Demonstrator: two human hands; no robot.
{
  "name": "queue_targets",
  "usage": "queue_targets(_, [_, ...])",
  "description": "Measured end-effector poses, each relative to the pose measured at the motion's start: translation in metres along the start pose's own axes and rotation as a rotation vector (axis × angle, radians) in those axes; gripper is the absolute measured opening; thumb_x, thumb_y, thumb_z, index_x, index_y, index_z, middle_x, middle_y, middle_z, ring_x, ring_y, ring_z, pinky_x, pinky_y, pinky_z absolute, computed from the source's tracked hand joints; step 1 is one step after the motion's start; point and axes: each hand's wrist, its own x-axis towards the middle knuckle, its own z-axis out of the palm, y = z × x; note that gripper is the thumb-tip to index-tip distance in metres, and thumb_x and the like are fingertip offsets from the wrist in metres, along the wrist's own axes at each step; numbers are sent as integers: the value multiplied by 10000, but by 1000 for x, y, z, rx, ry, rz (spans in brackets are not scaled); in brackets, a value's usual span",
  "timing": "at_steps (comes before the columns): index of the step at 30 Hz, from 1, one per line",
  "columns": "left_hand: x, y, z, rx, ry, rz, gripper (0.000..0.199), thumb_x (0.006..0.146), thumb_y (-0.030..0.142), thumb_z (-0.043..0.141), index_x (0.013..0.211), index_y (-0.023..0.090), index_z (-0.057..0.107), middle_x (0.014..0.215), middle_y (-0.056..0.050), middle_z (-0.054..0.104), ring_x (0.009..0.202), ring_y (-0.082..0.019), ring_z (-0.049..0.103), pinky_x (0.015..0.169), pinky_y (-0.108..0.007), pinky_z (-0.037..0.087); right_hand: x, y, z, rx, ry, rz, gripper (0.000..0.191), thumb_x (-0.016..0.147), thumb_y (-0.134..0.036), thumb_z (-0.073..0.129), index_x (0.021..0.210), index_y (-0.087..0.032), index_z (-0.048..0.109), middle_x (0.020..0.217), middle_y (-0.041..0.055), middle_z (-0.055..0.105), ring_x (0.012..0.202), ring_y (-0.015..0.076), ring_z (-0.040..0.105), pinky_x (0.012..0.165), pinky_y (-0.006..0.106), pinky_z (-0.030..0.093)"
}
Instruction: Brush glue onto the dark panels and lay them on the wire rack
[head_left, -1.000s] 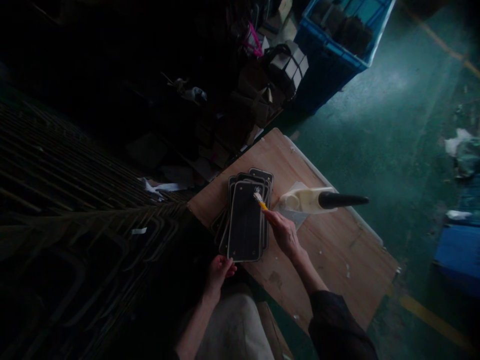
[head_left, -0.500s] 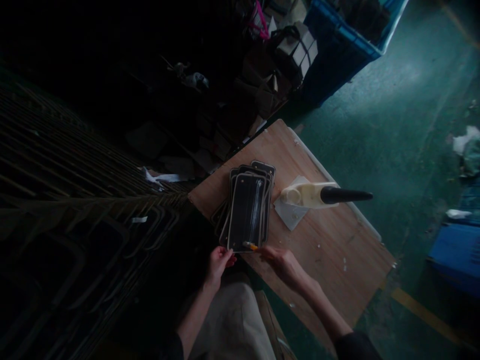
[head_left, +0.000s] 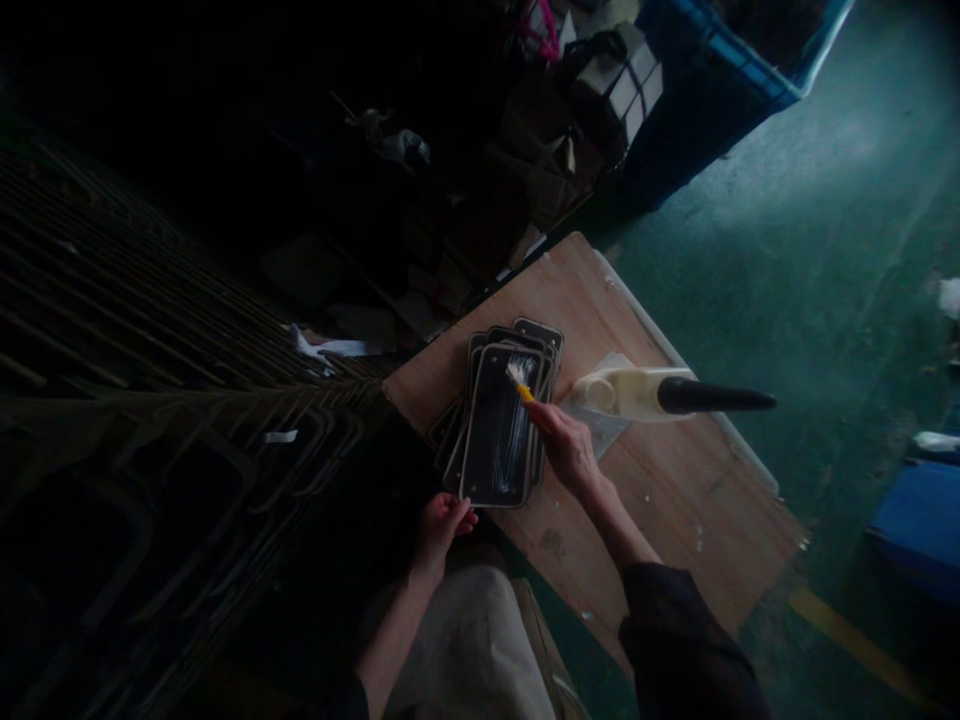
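Observation:
Several dark rectangular panels with rounded corners and pale rims lie in an uneven stack on the wooden board. The top panel point(head_left: 493, 430) carries whitish wet streaks along its right side. My left hand point(head_left: 442, 525) pinches its lower left corner between thumb and fingers. In my right hand point(head_left: 566, 440) is a brush point(head_left: 519, 378) with a yellow handle, its pale bristles touching the upper part of the top panel. Right of the stack, a cream bottle point(head_left: 634, 393) with a long black nozzle lies on a whitish sheet point(head_left: 609, 440).
The wooden board point(head_left: 675, 520) reaches to the lower right. A blue crate point(head_left: 697, 90) and a strapped bundle point(head_left: 626, 85) stand at the top. Rows of dark frames point(head_left: 172, 420) fill the left. A blue box point(head_left: 919, 525) sits on the green floor at the right.
My right hand has moved the brush up the panel from its lower edge to near the top, and fresh whitish streaks show there. My left hand stays at the corner. The view has shifted slightly.

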Motion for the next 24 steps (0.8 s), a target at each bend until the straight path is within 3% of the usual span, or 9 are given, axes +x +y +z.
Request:
queue_targets(5, [0,0,-1,-26,2,-12,410,644,412,813,814,114,586,699,-47,689,630,-140,669,545,-210,514,-71,-29,5,17,-331,35,275,1008,-239,396,1173,-221,615,868,47,679,720,164,638,633,247,475])
queue_targets(8, [1,-2,-1,-24,-5,-10,395,652,393,811,814,114,583,685,-39,683,629,-143,672,539,-208,513,-83,-43,-8,157,-452,114,243,1009,-257,415,1142,-235,617,896,26,690,737,150,654,644,232,481])
queue_targets(10, [2,-2,-2,-15,-5,-3,369,672,372,798,818,113,579,691,-42,686,633,-144,675,541,-207,516,-67,-43,-16,200,-381,123,242,1010,-284,422,1145,-236,616,902,20,693,739,141,660,647,225,488])
queue_targets(12, [2,-3,-2,-3,1,1,338,692,346,782,819,113,572,700,-48,689,634,-146,678,537,-207,517,-36,-38,-19,200,-214,67,254,1011,-303,424,1159,-223,614,935,34,697,779,142,670,671,226,500])
queue_targets(14, [1,-3,-2,6,4,4,310,711,324,764,827,112,569,718,-56,694,644,-150,682,539,-208,519,-2,-29,-16,185,-68,-9,270,1010,-313,432,1195,-214,602,1019,55,695,859,150,676,721,235,508])
queue_targets(17, [1,-2,-2,11,3,7,282,734,308,739,848,110,575,758,-69,701,670,-151,688,559,-213,528,30,-19,-3,86,15,-65,298,1016,-303,414,1234,-196,588,1066,79,685,899,166,670,746,253,500])
queue_targets(20, [0,-1,-2,15,6,8,283,739,317,734,852,112,576,754,-68,699,675,-153,687,564,-216,528,23,-17,14,-4,-36,-71,295,1017,-286,413,1218,-172,595,1000,87,688,855,177,664,707,254,480])
queue_targets(24, [-1,0,-4,6,-1,14,327,713,357,755,847,116,579,742,-59,698,673,-152,683,568,-216,522,-33,-26,28,-22,-247,-85,293,1014,-237,399,1246,-199,573,909,60,670,760,166,630,647,251,447])
